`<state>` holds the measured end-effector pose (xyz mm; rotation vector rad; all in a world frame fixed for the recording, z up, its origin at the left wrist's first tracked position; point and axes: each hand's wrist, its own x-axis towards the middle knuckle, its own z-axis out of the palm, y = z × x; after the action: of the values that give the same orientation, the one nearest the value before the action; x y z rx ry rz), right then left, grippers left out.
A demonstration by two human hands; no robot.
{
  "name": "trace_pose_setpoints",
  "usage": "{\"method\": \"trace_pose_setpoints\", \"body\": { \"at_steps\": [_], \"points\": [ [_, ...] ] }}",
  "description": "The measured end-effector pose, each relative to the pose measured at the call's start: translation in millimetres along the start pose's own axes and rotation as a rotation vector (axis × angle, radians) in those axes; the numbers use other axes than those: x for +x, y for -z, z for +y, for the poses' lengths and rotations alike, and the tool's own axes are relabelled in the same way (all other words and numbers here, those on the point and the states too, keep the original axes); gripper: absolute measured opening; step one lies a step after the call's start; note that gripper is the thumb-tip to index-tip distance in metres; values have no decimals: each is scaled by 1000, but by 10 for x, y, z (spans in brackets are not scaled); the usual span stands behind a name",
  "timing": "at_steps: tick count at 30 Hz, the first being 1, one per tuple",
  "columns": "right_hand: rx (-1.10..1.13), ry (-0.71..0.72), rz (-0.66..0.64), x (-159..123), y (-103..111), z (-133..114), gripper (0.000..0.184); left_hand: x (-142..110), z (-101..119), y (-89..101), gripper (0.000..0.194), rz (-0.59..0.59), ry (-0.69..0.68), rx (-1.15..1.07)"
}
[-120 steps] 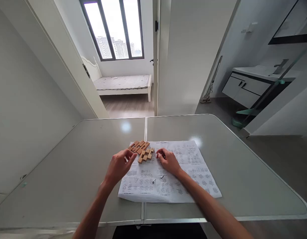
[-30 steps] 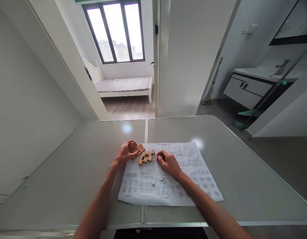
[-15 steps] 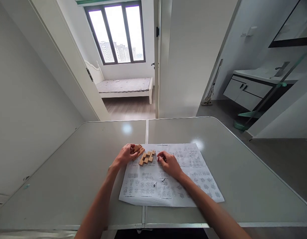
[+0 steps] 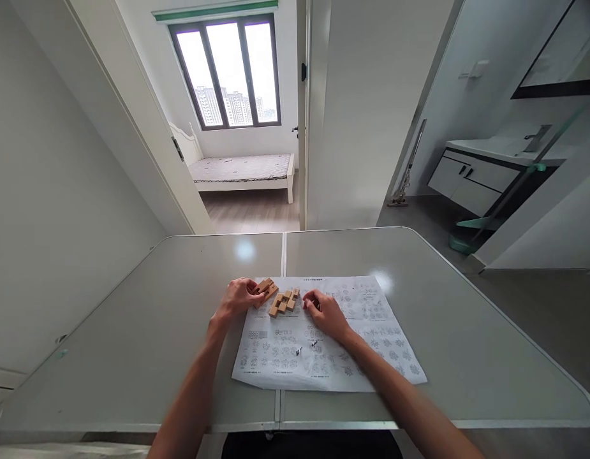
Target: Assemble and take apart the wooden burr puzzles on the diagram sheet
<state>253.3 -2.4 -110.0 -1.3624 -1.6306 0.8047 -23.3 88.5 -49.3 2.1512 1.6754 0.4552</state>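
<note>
Pinching brown pieces [image 4: 270,289] in left hand [image 4: 240,296] with narrow grip, ideally pressing lightly, clear of paler blocks [image 4: 283,305], and holding right hand [image 4: 326,313] curled without revealing any contents.

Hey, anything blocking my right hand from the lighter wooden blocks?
Nothing visible. Between your right hand and the lighter wooden blocks, only a strip of the printed sheet shows; the two small dark bits lie nearer you.

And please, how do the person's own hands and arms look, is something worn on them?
The left hand and right hand wear no gloves. The left forearm and right forearm are bare, with no visible sleeve, watch or bracelet. Whether there is a thin ring cannot be told.
</note>
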Motion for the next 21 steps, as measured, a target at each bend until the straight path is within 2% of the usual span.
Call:
{"method": "trace_pose_setpoints", "body": {
  "at_steps": [4, 7, 13, 21],
  "points": [
    [5, 4, 4, 10, -5, 23, 19, 0, -21, 22, 33, -16, -10, -36],
    [15, 12, 8, 11, -7, 33, 18, 20, -82, 12, 37, -40, -24, -78],
    [20, 22, 7, 9, 2, 23, 19, 51, -158, -17, 37, -54, -41, -46],
    [21, 18, -4, 20, 6, 12, 19, 144, -83, -12, 31, -109, -18, 41]
  ]
}}
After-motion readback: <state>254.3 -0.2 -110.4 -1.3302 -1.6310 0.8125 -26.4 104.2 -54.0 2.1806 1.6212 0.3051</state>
